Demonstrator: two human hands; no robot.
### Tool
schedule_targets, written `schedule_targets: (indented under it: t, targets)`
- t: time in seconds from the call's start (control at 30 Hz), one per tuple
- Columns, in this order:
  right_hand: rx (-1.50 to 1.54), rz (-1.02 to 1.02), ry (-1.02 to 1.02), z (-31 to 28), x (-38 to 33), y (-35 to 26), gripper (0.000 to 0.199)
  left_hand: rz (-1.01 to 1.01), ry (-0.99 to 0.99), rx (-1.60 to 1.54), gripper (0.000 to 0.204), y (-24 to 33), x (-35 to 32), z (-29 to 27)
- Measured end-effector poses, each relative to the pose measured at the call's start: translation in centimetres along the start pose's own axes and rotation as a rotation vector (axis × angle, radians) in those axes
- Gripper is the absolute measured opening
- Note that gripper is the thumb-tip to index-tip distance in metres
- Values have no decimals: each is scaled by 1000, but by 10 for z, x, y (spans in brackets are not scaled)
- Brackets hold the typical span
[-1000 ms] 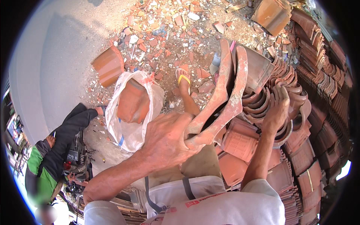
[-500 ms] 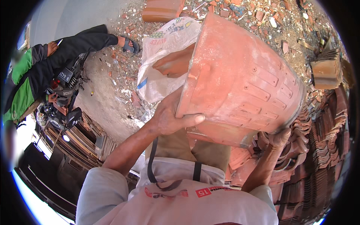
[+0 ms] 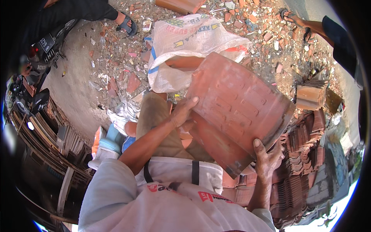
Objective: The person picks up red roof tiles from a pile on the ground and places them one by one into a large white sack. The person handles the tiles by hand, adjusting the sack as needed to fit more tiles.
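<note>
A reddish clay roof tile (image 3: 239,100), with a curved lower side and rows of raised ribs, is held tilted in front of my lap. Along its left edge my left hand (image 3: 182,112) grips it, thumb on top. My right hand (image 3: 266,157) clasps the lower right corner, thumb on the face and fingers underneath. Just beyond the tile lies a white woven sack (image 3: 185,38) with its mouth toward me. Part of another clay tile (image 3: 184,62) shows inside that mouth. Whether a second tile sits beneath the held one, I cannot tell.
Stacked roof tiles (image 3: 297,170) rise at my right, with a smaller stack (image 3: 311,96) beyond. Broken rubble (image 3: 131,81) covers the ground. A person's sandalled foot (image 3: 127,25) and motorbike (image 3: 42,50) are far left; another person's leg (image 3: 317,29) is far right. A pale blue container (image 3: 110,141) stands near my left knee.
The held tile has come lower and now looks smaller. My right hand's thumb now rests on its face. More of the sack shows, and another person's leg has appeared at the right.
</note>
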State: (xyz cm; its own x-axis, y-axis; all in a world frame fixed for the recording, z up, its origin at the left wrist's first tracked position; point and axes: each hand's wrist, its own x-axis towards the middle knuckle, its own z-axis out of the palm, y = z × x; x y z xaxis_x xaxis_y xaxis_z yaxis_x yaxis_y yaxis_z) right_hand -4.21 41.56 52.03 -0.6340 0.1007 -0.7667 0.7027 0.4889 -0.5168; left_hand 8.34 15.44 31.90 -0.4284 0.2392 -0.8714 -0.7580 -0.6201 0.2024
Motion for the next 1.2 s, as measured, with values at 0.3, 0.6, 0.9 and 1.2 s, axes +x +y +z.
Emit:
schedule_targets:
  t: [0.3,0.6,0.9,1.2]
  targets:
    - [-381,-162,11,24,-13,-19,79,851,803,1626,88,118,38,-45]
    - [-161,-342,268,53,-8,-72,79,622,701,1185,47,63,39,-134]
    - [136,-495,313,134,64,-57,76,350,659,1136,39,123,36,-89]
    - [78,-354,222,148,69,-36,61,478,412,2011,46,169,126,-99]
